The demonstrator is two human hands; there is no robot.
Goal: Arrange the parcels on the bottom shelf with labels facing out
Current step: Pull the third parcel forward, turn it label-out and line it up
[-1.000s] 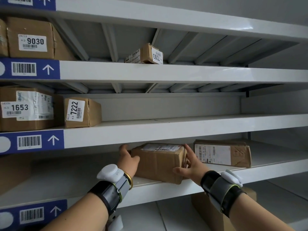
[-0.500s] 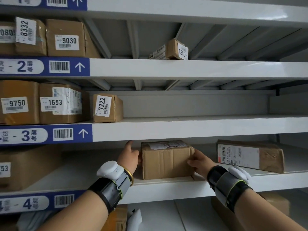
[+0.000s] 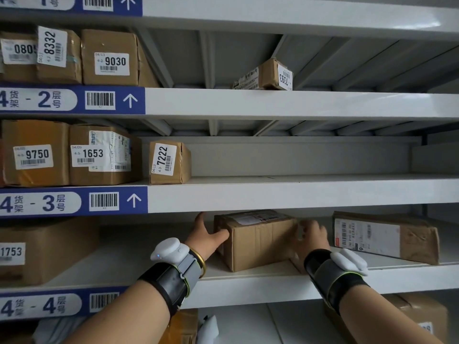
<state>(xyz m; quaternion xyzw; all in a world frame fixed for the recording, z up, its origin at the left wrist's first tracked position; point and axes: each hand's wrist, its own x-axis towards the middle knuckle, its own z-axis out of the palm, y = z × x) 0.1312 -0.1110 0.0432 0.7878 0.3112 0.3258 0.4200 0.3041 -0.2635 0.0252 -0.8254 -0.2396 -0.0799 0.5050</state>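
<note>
A brown cardboard parcel (image 3: 258, 242) rests on the shelf marked 4-4 (image 3: 248, 284), its white shipping label on the top face and a plain taped side toward me. My left hand (image 3: 207, 235) presses against its left side, thumb on the front edge. Against its right side my right hand (image 3: 310, 238) is closed, slightly blurred. To the right lies a flatter parcel (image 3: 387, 235) with its white label facing out. At the far left stands a large parcel (image 3: 42, 252) labelled 1753.
Above, the shelf marked 4-3 (image 3: 273, 192) holds parcels 9750 (image 3: 34, 153), 1653 (image 3: 99, 155) and 7222 (image 3: 169, 162). Higher up sit 8332, 9030 (image 3: 110, 58) and 7393 (image 3: 270, 74). More boxes (image 3: 422, 316) and white bags lie on the level below.
The parcel went from tilted over the shelf edge to flat on the shelf, pushed further in. Both hands stayed on its sides. My view shifted left, showing more parcels.
</note>
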